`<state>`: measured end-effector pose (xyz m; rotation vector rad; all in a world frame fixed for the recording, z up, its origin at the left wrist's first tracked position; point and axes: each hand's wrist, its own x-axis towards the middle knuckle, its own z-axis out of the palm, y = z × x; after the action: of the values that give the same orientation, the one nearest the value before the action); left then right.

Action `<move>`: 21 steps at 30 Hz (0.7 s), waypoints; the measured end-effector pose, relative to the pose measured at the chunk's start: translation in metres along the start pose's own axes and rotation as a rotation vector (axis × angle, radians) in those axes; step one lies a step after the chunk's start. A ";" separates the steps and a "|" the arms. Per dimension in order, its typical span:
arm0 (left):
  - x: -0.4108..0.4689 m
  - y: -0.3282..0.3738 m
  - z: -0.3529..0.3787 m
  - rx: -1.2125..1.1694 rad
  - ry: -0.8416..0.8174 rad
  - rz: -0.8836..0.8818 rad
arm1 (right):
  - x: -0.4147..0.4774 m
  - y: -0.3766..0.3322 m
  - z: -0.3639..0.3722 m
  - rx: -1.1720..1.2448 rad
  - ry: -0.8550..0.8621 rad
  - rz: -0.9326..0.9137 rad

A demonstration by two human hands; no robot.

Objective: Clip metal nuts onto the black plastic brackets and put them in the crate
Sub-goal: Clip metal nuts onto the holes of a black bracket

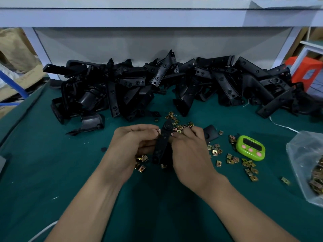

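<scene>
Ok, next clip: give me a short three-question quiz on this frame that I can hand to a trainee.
1. True or false: the left hand and right hand both hold one black bracket.
2. The green timer lies: A) left of the left hand; B) right of the right hand; C) between the hands.
3. Fill in: besides the loose nuts on the mat, more nuts sit in a clear plastic ____ at the right edge.
Key: 1 true; 2 B; 3 bag.
</scene>
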<state>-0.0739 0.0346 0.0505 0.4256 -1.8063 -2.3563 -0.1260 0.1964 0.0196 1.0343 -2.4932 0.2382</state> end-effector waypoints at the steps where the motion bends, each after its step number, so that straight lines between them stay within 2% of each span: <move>1: 0.000 0.001 -0.002 0.020 -0.016 0.012 | 0.001 0.003 -0.001 -0.014 -0.005 -0.004; 11: -0.002 0.001 -0.002 0.150 -0.053 -0.034 | 0.004 0.016 -0.008 -0.137 0.030 -0.072; 21: -0.003 -0.006 0.002 0.202 -0.046 -0.079 | 0.002 0.013 -0.005 -0.222 -0.102 -0.065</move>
<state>-0.0718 0.0389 0.0455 0.4792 -2.0960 -2.2583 -0.1351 0.2061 0.0250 1.0555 -2.5003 -0.1117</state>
